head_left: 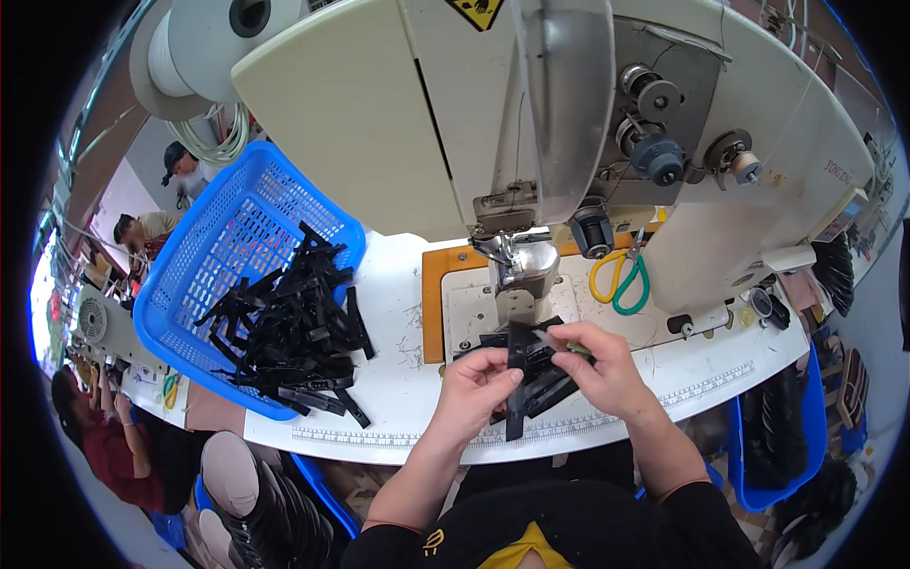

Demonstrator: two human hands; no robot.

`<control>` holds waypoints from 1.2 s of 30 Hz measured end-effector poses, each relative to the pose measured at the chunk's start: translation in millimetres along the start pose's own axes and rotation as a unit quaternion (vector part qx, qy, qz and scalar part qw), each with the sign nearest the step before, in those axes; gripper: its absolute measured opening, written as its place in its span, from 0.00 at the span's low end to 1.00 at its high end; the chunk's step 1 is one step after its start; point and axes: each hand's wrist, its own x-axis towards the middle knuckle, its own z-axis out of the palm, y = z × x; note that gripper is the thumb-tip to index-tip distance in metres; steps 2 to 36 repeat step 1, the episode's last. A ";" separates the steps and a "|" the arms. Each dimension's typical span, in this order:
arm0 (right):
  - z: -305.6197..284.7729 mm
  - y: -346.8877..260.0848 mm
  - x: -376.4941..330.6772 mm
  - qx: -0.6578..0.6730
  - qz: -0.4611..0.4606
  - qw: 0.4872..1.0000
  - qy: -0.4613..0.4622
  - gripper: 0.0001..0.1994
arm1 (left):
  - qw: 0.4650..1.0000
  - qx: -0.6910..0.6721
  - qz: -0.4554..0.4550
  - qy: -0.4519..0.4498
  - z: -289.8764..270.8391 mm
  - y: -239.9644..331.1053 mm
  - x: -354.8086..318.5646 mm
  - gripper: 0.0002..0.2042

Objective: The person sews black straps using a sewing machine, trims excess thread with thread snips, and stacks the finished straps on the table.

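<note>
My left hand (471,391) pinches a black strip (516,398) that looks like fabric or leather, held upright in front of the sewing machine's narrow arm (517,305). My right hand (603,368) closes around a small tool (577,352) with a greenish body. Its pale, pointed end lies against the strip's upper part; the fingers cover much of it. More black strips (552,391) lie beneath and between both hands on the white table. At the left, a heap of similar strips (289,327) fills the front of a blue basket (180,275) and spills over its edge.
Yellow-and-green-handled scissors (621,283) lie right of the machine's arm. The sewing machine (360,123) looms overhead. A printed ruler (664,392) runs along the table's front edge. Another blue basket (817,446) hangs low right. Several people sit at the far left.
</note>
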 end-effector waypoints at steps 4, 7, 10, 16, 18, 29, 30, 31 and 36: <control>-1.5 -0.2 -1.1 0.017 0.012 1.000 0.010 0.16 | 1.000 0.000 -0.001 0.001 -1.4 0.0 -1.0 0.11; -1.5 -0.2 -1.1 0.017 0.012 1.000 0.010 0.16 | 1.000 0.000 -0.001 0.001 -1.4 0.0 -1.0 0.11; -1.5 -0.2 -1.1 0.017 0.012 1.000 0.010 0.16 | 1.000 0.000 -0.001 0.001 -1.4 0.0 -1.0 0.11; -1.5 -0.2 -1.1 0.017 0.012 1.000 0.010 0.16 | 1.000 0.000 -0.001 0.001 -1.4 0.0 -1.0 0.11; -1.5 -0.2 -1.1 0.017 0.012 1.000 0.010 0.16 | 1.000 0.000 -0.001 0.001 -1.4 0.0 -1.0 0.11; -1.5 -0.2 -1.1 0.017 0.012 1.000 0.010 0.16 | 1.000 0.000 -0.001 0.001 -1.4 0.0 -1.0 0.11; -1.5 -0.2 -1.1 0.017 0.012 1.000 0.010 0.16 | 1.000 0.000 -0.001 0.001 -1.4 0.0 -1.0 0.11; -1.5 -0.2 -1.1 0.017 0.012 1.000 0.010 0.16 | 1.000 0.000 -0.001 0.001 -1.4 0.0 -1.0 0.11; -1.5 -0.2 -1.1 0.017 0.012 1.000 0.010 0.16 | 1.000 0.000 -0.001 0.001 -1.4 0.0 -1.0 0.11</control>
